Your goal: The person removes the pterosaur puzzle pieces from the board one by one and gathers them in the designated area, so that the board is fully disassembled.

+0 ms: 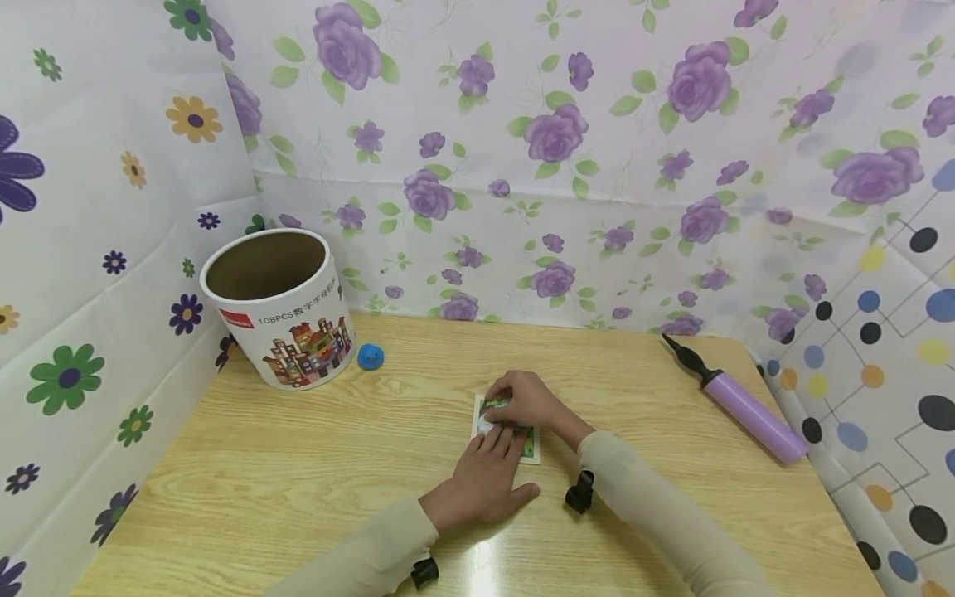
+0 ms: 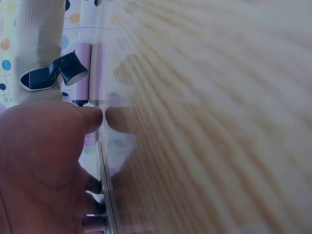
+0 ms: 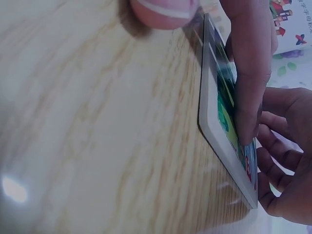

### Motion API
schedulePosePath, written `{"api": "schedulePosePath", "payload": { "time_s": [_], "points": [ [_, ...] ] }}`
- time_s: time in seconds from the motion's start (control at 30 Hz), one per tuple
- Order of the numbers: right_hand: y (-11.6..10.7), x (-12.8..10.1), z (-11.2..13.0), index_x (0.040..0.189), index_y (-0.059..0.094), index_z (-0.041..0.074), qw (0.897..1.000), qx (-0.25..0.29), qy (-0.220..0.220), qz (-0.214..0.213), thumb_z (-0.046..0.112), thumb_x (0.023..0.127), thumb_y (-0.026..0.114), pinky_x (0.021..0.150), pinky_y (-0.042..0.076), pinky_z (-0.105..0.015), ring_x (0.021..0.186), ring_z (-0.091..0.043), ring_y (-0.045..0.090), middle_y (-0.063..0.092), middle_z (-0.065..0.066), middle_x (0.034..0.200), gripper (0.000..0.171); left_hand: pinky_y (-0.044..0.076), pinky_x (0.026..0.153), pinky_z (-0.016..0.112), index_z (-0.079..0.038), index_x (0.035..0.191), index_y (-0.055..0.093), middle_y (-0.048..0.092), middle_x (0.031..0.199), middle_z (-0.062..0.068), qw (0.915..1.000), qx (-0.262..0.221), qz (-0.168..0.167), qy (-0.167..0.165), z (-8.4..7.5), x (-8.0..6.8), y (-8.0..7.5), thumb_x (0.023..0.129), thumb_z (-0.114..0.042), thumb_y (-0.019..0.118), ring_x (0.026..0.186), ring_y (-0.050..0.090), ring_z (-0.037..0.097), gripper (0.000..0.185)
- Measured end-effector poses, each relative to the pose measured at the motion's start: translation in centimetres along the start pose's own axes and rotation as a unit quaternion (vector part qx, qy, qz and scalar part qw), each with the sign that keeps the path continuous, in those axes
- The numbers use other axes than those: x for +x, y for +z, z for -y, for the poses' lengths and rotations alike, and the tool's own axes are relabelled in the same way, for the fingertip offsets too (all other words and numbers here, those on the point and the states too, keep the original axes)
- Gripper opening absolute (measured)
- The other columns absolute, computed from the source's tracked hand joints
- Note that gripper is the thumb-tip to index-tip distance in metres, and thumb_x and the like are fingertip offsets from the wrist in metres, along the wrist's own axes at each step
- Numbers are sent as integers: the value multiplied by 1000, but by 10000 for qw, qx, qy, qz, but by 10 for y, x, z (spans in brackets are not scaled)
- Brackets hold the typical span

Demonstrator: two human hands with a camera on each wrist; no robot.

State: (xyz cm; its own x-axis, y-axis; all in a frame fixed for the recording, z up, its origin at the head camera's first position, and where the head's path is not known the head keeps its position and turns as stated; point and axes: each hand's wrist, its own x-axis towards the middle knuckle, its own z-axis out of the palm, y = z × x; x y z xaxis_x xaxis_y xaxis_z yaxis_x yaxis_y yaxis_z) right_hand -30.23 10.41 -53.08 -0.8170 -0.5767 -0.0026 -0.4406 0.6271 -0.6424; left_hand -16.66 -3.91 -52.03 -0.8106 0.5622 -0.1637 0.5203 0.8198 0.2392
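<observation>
A small picture board with a white border and a green, colourful scene lies flat on the wooden table. My left hand rests on its near part, fingers straight and thumb spread to the right. My right hand reaches over from the right, its curled fingers and thumb at the board's far side, covering much of the picture. In the right wrist view, the board shows a raised pale rim, and the right hand's fingers bend against its far edge. The left wrist view shows the board edge-on under the left fingertips.
A large white printed bucket stands at the back left, with a small blue object beside it. On the right lies a purple hand pump with a black nozzle. Patterned cloth hangs around the table. Black straps sit on the sleeves.
</observation>
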Motion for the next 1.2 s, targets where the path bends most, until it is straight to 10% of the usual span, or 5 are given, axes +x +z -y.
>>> {"api": "schedulePosePath", "payload": {
  "time_s": [1.2],
  "points": [
    [-42, -25, -9, 111, 79, 13, 9976, 353, -108, -591, 14, 98, 70, 85, 59, -36, 94, -15, 71, 76, 0, 105, 16, 29, 120, 52, -9, 162, 28, 19, 169, 16, 9994, 275, -207, -13, 6, 6, 6, 104, -60, 43, 154, 24, 33, 79]
  ]
}}
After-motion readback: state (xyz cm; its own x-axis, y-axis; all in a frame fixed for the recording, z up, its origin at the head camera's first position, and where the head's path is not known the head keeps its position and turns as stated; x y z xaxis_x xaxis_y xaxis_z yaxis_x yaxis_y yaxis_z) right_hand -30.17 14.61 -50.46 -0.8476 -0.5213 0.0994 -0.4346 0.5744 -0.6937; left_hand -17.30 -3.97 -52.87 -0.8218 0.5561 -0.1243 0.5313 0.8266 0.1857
